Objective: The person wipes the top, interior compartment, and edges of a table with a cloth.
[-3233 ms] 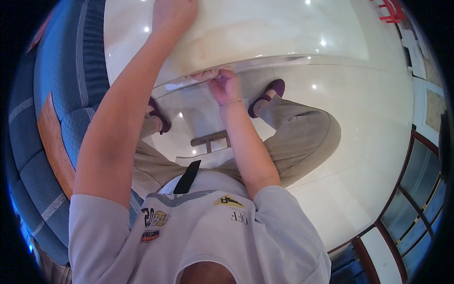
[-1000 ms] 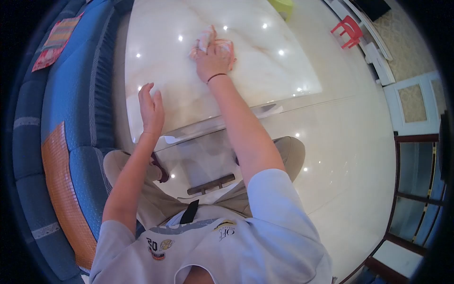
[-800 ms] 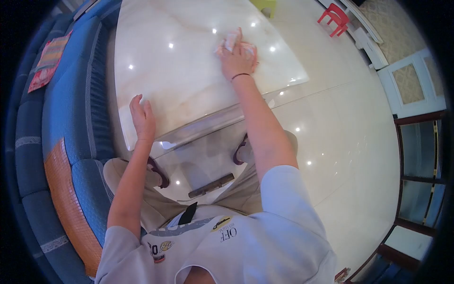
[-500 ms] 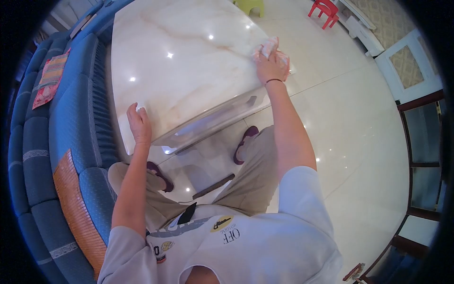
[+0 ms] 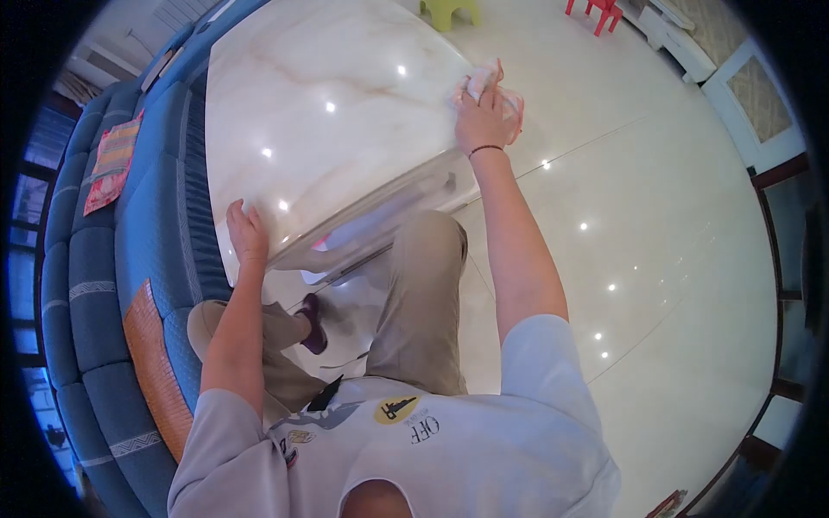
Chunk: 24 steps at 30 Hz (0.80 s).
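A glossy, cream marble-patterned table (image 5: 302, 69) stands in front of me. At its right corner, my right hand (image 5: 481, 121) is closed on a pink and white cloth (image 5: 511, 110), part of which hangs past the table edge. My left hand (image 5: 247, 233) rests at the near left corner of the tabletop, with its fingers stretched out and nothing seen in it. The underside of each hand is hidden.
A blue sofa (image 5: 151, 207) runs close along the table's left side, with a striped pink cloth (image 5: 114, 164) and a brown woven mat (image 5: 155, 363) on it. Beyond the table are a green stool (image 5: 449, 12) and a red chair (image 5: 596, 12). A white cabinet door (image 5: 760, 104) is at right.
My right hand and the cloth appear slightly farther left along the table edge. My right leg has come in toward the table. The whole view has shifted a little.
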{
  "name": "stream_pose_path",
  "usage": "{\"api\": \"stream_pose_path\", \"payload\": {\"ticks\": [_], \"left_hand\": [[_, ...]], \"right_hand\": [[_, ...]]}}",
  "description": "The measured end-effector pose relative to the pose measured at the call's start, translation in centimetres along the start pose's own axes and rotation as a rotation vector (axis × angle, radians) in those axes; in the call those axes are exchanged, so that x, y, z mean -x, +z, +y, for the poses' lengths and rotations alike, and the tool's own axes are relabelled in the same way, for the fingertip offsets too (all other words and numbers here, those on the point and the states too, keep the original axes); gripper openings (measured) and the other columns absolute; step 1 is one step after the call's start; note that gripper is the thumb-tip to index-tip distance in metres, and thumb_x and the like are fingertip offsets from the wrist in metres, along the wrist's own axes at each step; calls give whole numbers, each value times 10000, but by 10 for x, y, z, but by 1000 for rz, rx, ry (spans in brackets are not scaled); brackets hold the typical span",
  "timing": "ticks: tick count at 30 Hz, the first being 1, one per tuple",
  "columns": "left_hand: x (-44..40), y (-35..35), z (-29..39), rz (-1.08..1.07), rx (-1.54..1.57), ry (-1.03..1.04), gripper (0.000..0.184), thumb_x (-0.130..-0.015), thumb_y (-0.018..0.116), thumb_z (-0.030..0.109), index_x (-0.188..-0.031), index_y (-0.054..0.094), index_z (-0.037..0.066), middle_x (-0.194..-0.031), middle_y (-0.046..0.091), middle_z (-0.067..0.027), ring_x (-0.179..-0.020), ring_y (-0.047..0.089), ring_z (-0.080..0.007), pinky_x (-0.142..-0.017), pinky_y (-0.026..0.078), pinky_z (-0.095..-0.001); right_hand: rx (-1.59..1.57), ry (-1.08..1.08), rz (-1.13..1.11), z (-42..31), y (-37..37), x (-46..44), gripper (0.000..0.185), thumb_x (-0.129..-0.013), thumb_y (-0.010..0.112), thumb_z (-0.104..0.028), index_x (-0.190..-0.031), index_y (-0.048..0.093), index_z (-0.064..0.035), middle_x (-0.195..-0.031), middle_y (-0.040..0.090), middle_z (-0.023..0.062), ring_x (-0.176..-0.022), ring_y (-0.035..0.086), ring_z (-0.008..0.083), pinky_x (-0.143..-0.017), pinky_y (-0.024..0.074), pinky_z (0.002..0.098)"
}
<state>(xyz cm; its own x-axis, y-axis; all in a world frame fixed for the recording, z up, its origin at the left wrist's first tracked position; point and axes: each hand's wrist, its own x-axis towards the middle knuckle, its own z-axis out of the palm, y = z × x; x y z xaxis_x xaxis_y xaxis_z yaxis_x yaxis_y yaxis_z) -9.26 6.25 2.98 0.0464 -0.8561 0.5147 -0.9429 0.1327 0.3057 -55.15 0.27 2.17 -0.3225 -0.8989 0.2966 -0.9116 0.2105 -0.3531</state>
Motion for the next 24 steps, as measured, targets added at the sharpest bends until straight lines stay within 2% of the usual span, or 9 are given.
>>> {"api": "stream_pose_path", "payload": {"ticks": [5, 7, 10, 12, 13, 15, 19, 22, 24], "left_hand": [[-10, 8, 28, -174, -528, -57, 364, -895, 484, 166, -1203, 464, -26, -1187, 498, -249, -1080, 511, -399, -936, 402, -454], [-28, 24, 71, -129, -471, -149, 379, -878, 508, 159, -1212, 472, -16, -1199, 498, -249, -1098, 506, -388, -944, 406, -441], [-72, 30, 147, -71, -230, 203, 405, -873, 491, 142, -1250, 461, -1, -1244, 469, -258, -1132, 490, -383, -953, 407, -448], [-91, 16, 204, -19, -64, 473, 403, -867, 507, 138, -1243, 463, -2, -1240, 468, -259, -1123, 490, -389, -952, 409, -443], [-100, 10, 227, -19, -55, 484, 403, -867, 507, 138, -1243, 463, -2, -1240, 468, -259, -1123, 490, -389, -952, 409, -443], [-108, 1, 256, 41, 61, 651, 406, -856, 532, 133, -1225, 461, -20, -1237, 468, -259, -1119, 486, -393, -948, 411, -443], [-111, 11, 259, 1, 170, 709, 402, -858, 539, 128, -1214, 450, -36, -1218, 471, -256, -1108, 484, -403, -941, 415, -446], [-97, 41, 246, -136, 264, 608, 396, -867, 535, 132, -1208, 440, -45, -1197, 469, -260, -1099, 482, -414, -934, 420, -445], [-93, 55, 237, -265, 283, 508, 394, -873, 530, 135, -1211, 434, -44, -1179, 467, -266, -1095, 479, -420, -927, 427, -443]], "right_hand": [[-46, 6, 38, 0, -7, 3, 512, -905, 355, -194, -1414, 338, -135, -1540, 95, 130, -1335, 262, 308, -1093, 193, 447], [-48, -7, 26, -6, -10, 3, 516, -906, 355, -199, -1418, 331, -139, -1544, 78, 123, -1339, 253, 302, -1098, 179, 442], [-77, 33, 6, -6, -14, 8, 505, -906, 382, -210, -1406, 361, -142, -1537, 87, 137, -1352, 222, 294, -1108, 156, 435], [-38, 148, -179, -13, -24, 13, 503, -908, 397, -224, -1404, 367, -145, -1528, 109, 146, -1359, 195, 292, -1109, 138, 466], [-35, 159, -172, -11, -5, 9, 503, -908, 397, -224, -1404, 367, -145, -1528, 109, 146, -1359, 195, 292, -1109, 138, 466], [-185, 222, 120, -6, 38, 9, 507, -910, 399, -224, -1409, 357, -147, -1517, 136, 150, -1360, 191, 292, -1108, 151, 468], [-179, 199, 179, -28, 4, 56, 514, -919, 388, -206, -1422, 326, -126, -1506, 151, 170, -1354, 203, 312, -1101, 207, 430], [-415, 159, 320, -28, 11, 79, 499, -926, 386, -195, -1409, 336, -79, -1494, 174, 201, -1339, 248, 345, -1090, 248, 389], [-939, 438, 270, -42, 0, 93, 507, -934, 401, -213, -1400, 327, -27, -1480, 223, 225, -1326, 287, 363, -1086, 255, 376]]}}
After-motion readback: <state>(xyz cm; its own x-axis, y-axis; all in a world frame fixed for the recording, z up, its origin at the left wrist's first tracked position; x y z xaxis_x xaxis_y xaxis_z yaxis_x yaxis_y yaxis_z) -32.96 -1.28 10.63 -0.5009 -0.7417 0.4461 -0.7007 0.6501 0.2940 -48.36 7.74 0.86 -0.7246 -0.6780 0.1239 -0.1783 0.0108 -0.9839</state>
